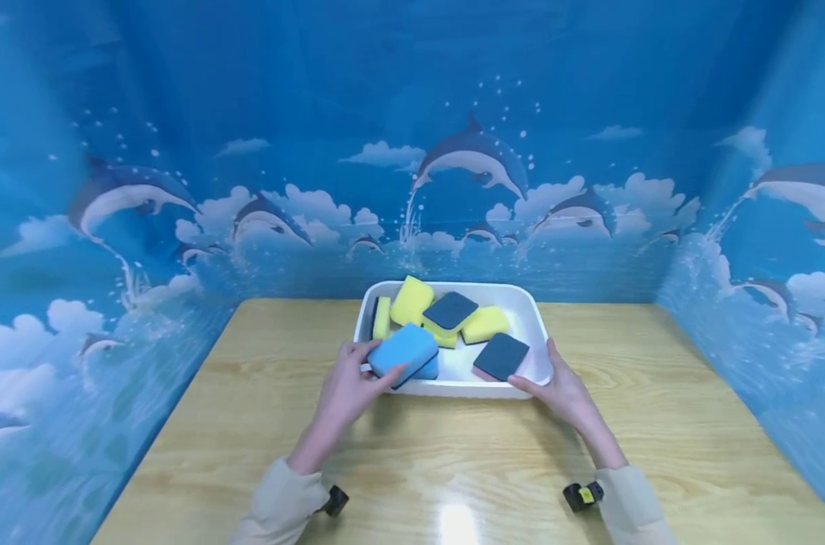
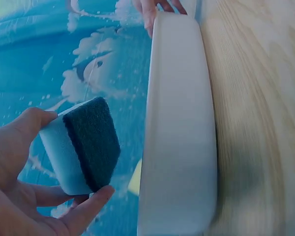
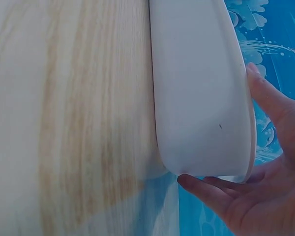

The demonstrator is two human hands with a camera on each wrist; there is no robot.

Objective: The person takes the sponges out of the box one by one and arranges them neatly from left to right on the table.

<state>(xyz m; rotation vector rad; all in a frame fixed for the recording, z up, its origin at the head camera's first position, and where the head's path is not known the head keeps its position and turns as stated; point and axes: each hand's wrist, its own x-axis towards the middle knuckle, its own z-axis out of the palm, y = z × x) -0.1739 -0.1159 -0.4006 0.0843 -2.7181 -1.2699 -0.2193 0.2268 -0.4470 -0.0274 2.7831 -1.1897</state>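
Observation:
Above the front left part of a white plastic tub, my left hand pinches a blue sponge between thumb and fingers. In the left wrist view, the dark scouring side of this sponge faces the tub. My right hand holds the tub's front right corner, its thumb at the rim and its fingers along the outer side, as the right wrist view shows. Inside lie several yellow sponges, a dark-topped pink sponge near the right hand, and another blue sponge, partly hidden under the held one.
The tub stands on a wood-grain table near its far edge. Behind and at both sides hangs a blue curtain printed with dolphins. Bare table surface runs in front of the tub and to either side.

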